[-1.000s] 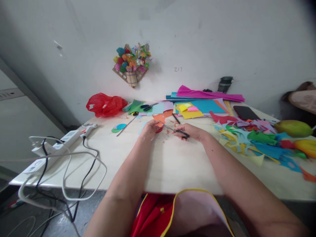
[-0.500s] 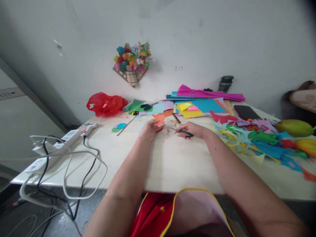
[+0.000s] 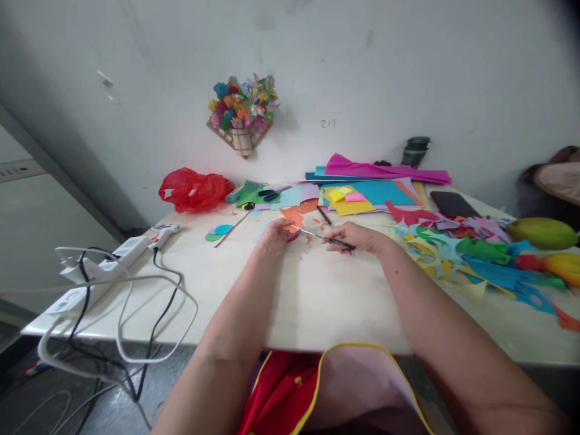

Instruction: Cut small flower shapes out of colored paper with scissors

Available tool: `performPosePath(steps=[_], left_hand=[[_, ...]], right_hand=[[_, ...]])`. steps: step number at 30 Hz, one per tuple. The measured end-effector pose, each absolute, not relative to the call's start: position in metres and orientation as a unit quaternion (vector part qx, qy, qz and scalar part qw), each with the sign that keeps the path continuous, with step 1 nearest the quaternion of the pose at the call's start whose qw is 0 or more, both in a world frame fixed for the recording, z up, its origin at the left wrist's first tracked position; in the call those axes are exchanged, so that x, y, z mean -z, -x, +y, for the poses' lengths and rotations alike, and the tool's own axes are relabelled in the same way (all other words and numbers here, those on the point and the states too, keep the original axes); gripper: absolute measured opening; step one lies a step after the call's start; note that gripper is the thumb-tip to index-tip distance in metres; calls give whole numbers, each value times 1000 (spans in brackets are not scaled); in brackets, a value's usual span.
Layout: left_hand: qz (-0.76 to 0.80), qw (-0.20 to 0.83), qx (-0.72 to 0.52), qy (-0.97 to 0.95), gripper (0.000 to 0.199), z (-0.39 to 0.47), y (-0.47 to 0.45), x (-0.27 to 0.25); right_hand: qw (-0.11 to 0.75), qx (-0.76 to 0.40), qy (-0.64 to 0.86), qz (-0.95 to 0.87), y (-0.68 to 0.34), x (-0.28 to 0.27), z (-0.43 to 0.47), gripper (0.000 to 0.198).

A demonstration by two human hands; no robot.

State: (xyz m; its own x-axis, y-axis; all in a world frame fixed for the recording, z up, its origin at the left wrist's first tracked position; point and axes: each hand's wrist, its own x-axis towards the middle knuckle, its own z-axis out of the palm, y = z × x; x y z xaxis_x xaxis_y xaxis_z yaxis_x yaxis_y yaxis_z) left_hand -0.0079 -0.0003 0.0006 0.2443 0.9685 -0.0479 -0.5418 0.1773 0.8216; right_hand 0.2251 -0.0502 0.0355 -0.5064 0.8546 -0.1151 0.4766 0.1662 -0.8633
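Observation:
Pinched in my left hand point(image 3: 272, 237) is a piece of orange paper point(image 3: 293, 217) with an uneven edge. My right hand point(image 3: 356, 237) grips a pair of scissors point(image 3: 312, 234) by the black handles. Their metal blades point left and touch the paper beside my left fingertips; the exact line of contact is too small to make out. A red paper piece point(image 3: 293, 237) shows just below the left fingers. Small orange scraps point(image 3: 309, 239) lie on the table between my hands.
Coloured paper offcuts point(image 3: 453, 248) spread over the right side, near a phone point(image 3: 453, 204). Paper sheets point(image 3: 385, 193), a pen point(image 3: 324, 216) and a second pair of scissors point(image 3: 274, 193) lie at the back. A red plastic bag point(image 3: 197, 190) and a power strip point(image 3: 104, 275) are on the left.
The scissors' handles have come closer together in my right hand. My left hand and the orange paper stay almost in place.

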Motion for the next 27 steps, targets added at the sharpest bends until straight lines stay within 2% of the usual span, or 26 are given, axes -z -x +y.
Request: performPosePath(steps=[27], left_hand=[[296, 715, -526, -352, 38, -4, 6, -4]], right_hand=[[225, -468, 453, -725, -222, -35, -51, 38]])
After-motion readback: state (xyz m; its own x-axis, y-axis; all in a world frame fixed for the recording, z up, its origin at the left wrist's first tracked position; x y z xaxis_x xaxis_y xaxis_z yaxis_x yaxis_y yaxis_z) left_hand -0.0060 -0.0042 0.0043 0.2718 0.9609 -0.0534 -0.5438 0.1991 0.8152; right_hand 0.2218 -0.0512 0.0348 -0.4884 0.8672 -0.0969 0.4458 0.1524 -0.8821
